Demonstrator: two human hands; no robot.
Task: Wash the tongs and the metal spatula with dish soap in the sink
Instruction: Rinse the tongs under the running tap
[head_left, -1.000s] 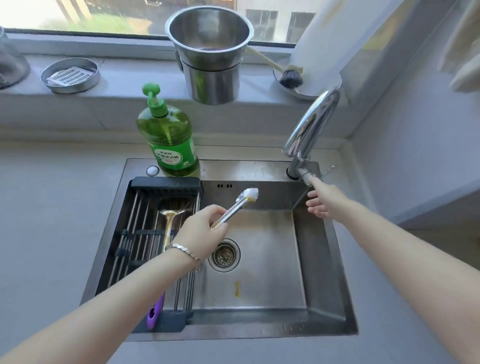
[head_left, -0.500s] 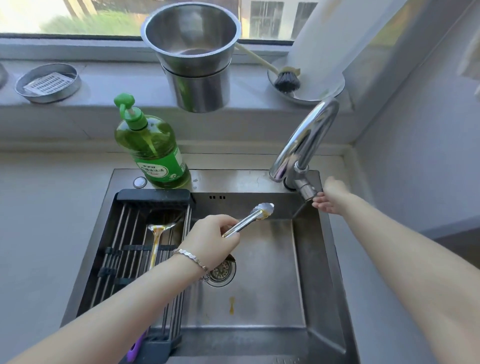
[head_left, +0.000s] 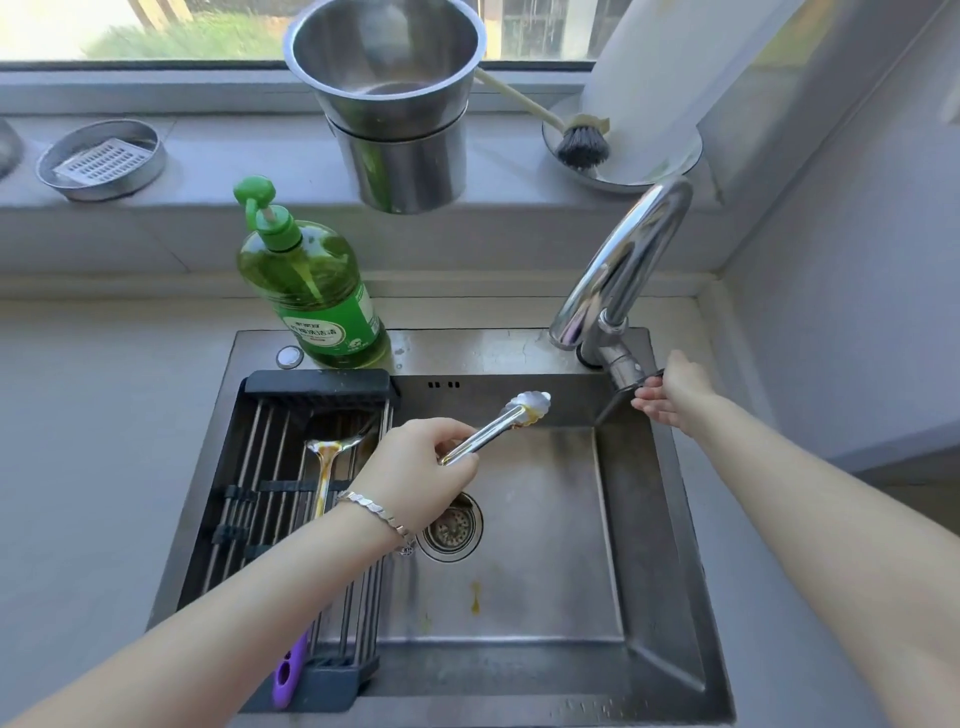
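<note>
My left hand (head_left: 415, 470) grips the metal tongs (head_left: 501, 423) over the steel sink (head_left: 654, 530). The tongs' shut tips, smeared with brown sauce, point toward the faucet (head_left: 623, 265). My right hand (head_left: 670, 389) holds the faucet handle (head_left: 647, 378) at the sink's back right corner. No water is visible. The metal spatula (head_left: 324, 460), sauce-stained and with a purple handle end (head_left: 288, 675), lies on the drying rack (head_left: 270, 499) across the sink's left side. A green dish soap bottle (head_left: 311, 291) with a pump stands on the sink's back rim.
A drain strainer (head_left: 451, 527) sits in the basin, with a sauce spot (head_left: 475, 597) in front of it. On the windowsill stand stacked steel pots (head_left: 395, 104), a dish brush (head_left: 576, 140), a round tin (head_left: 101, 158) and a paper towel roll (head_left: 660, 62). Grey counter surrounds the sink.
My right hand has moved from reaching toward the faucet base to gripping its handle. The left hand keeps hold of the tongs, and the view has shifted closer.
</note>
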